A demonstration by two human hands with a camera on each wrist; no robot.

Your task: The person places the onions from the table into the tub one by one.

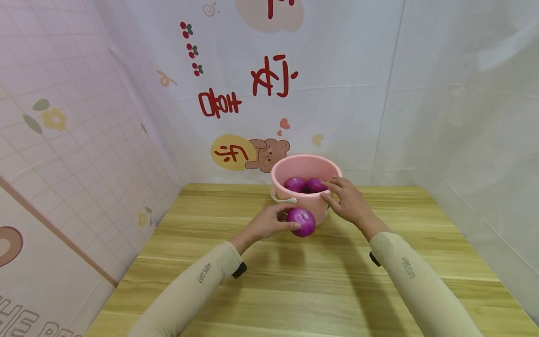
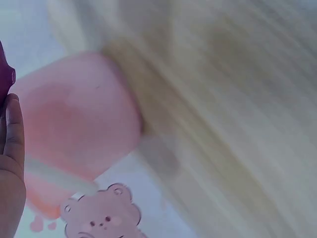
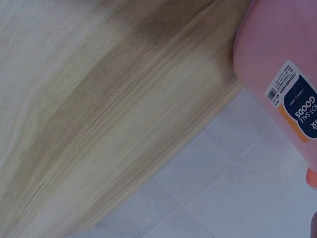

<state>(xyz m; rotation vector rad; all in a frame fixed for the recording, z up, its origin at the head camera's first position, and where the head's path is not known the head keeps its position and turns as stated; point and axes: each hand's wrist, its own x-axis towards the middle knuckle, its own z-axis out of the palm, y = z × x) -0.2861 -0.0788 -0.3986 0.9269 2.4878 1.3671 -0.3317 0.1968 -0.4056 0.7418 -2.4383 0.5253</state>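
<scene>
In the head view my left hand (image 1: 271, 221) holds a purple onion (image 1: 301, 223) in front of a pink bucket (image 1: 305, 201). Thumb and fingers lie on opposite sides of that onion. Two more purple onions, one on the left (image 1: 295, 184) and one on the right (image 1: 316, 185), sit inside the bucket. My right hand (image 1: 350, 200) rests at the bucket's right rim, fingers reaching over it and thumb outside. At the left wrist view's edge, part of the held onion (image 2: 6, 77) shows above the left fingers. Only a sliver of the right hand enters the right wrist view.
The bucket stands on a wood-grain table (image 1: 294, 290) near its back edge, its white handle (image 1: 281, 196) hanging at the left front. A printed cloth (image 1: 337, 70) hangs behind the table. One side of the bucket carries a label (image 3: 299, 101).
</scene>
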